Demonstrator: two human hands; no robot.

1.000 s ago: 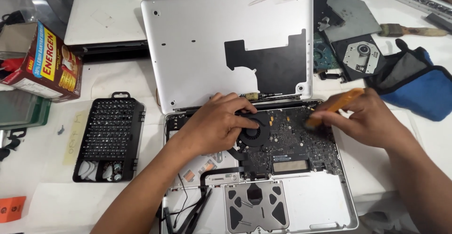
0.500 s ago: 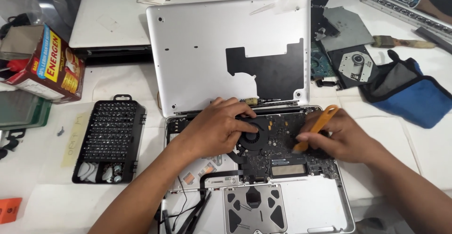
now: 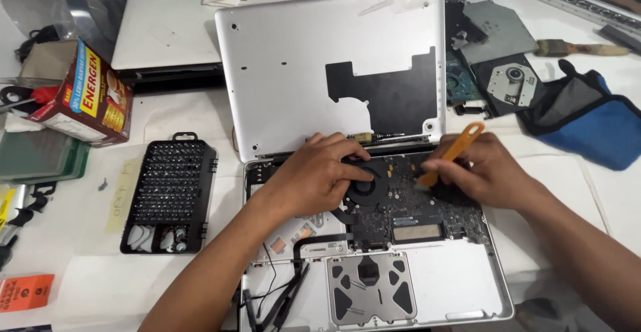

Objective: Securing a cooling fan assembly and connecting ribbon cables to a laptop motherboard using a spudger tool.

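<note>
orange pry tool (image 3: 456, 151) (slim), silver laptop (image 3: 320, 71)

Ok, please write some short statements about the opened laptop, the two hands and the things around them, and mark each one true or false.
1. The right hand holds an orange plastic pry tool. True.
2. The left hand holds a screwdriver. False: it holds no tool and rests on the laptop's insides beside the black cooling fan.
3. The black screwdriver bit set lies to the left of the laptop. True.
4. The silver bottom cover lies flat on the table. False: it stands propped up behind the open laptop.
5. A removed optical drive lies near a blue pouch. True.
</note>
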